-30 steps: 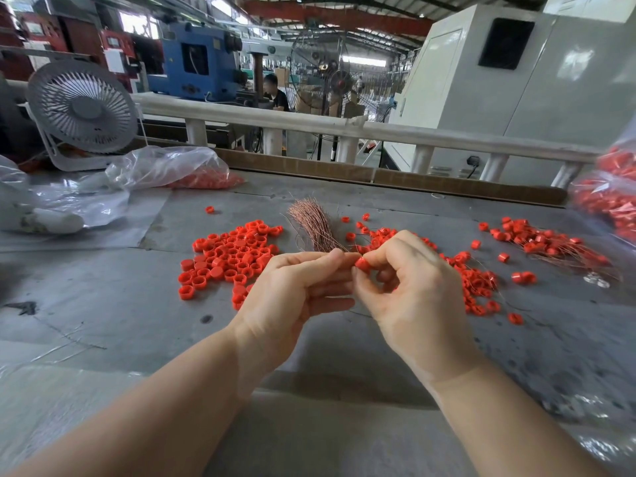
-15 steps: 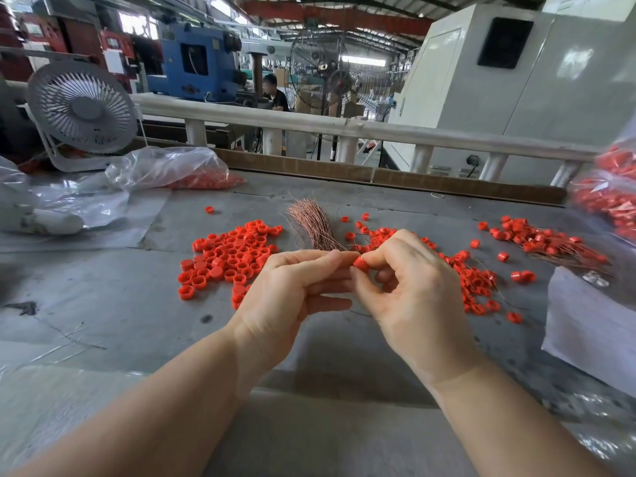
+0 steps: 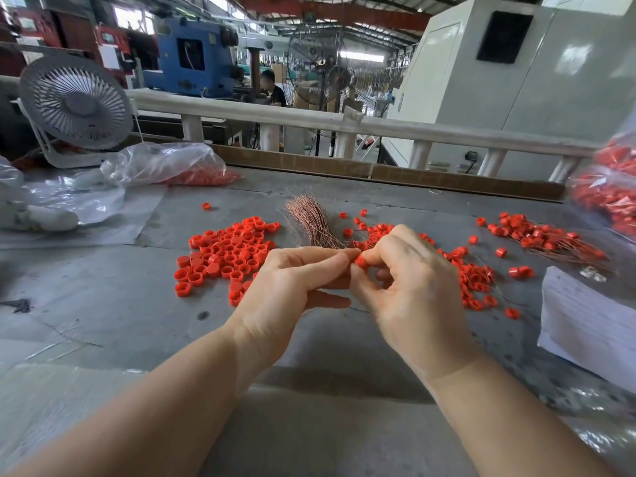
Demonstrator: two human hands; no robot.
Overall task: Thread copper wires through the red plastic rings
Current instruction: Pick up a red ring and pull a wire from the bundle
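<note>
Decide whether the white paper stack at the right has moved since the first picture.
Yes. The white paper stack has come in from the right, toward the copper wire bundle.

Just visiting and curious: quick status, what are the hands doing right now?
Right hand pinches one red ring. Left hand fingertips meet it; wire there too fine to see. Copper wire bundle just beyond. Nothing in the way.

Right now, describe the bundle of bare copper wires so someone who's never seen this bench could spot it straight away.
Start at the grey worktable and find the big heap of loose red rings left of the hands. Just right of that heap, beyond the left hand, lies the bundle of bare copper wires, fanned like a small brush. Unlike the wires among the rings far right, these carry no rings.
</note>
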